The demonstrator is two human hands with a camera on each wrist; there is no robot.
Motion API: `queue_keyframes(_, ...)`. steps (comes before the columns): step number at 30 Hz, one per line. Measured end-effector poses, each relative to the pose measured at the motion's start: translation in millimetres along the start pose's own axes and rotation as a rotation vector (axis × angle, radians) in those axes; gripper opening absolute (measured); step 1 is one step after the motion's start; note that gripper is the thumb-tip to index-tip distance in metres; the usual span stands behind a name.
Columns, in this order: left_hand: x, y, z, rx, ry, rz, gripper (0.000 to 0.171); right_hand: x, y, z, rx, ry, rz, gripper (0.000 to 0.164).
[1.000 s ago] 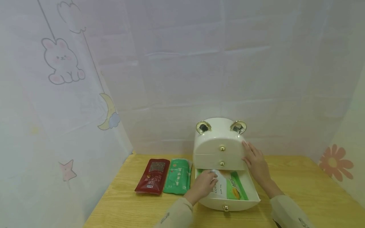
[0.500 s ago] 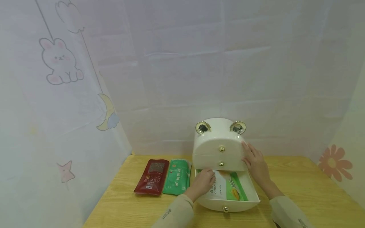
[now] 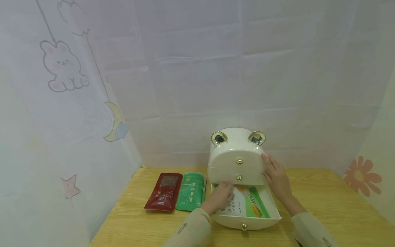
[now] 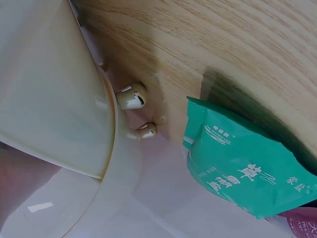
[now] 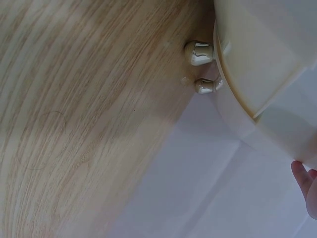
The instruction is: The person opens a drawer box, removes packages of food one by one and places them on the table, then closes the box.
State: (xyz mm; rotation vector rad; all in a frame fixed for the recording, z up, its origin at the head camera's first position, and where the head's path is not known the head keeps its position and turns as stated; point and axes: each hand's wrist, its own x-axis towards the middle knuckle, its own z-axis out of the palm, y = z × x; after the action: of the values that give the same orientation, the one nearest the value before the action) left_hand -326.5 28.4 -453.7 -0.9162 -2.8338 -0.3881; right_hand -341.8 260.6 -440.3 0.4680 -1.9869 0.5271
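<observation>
A white cabinet [image 3: 236, 151] with frog-like eyes and gold knobs has its bottom drawer [image 3: 273, 202] pulled out. A white and green corn-pictured packet [image 3: 242, 202] lies flat in that drawer. My left hand [image 3: 219, 197] reaches over the drawer's left side, its fingers on the packet's left part; the fingertips are partly hidden. Part of this hand [image 4: 22, 183] shows at the edge of the left wrist view. With fingers extended, my right hand [image 3: 277, 178] rests against the cabinet's right side; in the right wrist view a finger [image 5: 301, 176] touches the white shell.
Left of the cabinet, a green packet [image 3: 191, 192] and a dark red packet [image 3: 165, 192] lie side by side on the wooden table [image 3: 132, 226]. Gold feet [image 5: 199, 53] hold the cabinet off the table. A pale fabric backdrop [image 3: 197, 85] hangs behind.
My left hand first drew its fingers in, then shifted slightly right over the packet. The packet has slid a little to the right in the drawer. My right hand stays in place.
</observation>
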Motion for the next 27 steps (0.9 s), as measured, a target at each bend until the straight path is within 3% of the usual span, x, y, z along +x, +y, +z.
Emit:
queue_keyframes(5,2.4,-3.6,3.2,0.043,-0.029,0.019,0.031,0,0,0,0.009,0.003,0.002,0.069)
queue_keyframes(15,13.6,-17.9,7.7,-0.227,-0.113,0.063,0.028,-1,-1,0,-0.004,0.006,-0.002,0.069)
queue_keyframes(20,19.2,-19.8,4.4,-0.382,-0.187,0.034,0.028,-2,0,1,-0.006,0.008,0.001,0.070)
queue_keyframes(22,21.2,-19.9,4.0,-0.412,-0.214,0.024,0.029,-2,0,1,-0.007,0.010,0.002,0.070)
queue_keyframes(27,25.1,-21.4,5.1,-0.381,-0.268,0.010,0.036,-2,0,1,-0.013,0.005,0.010,0.070)
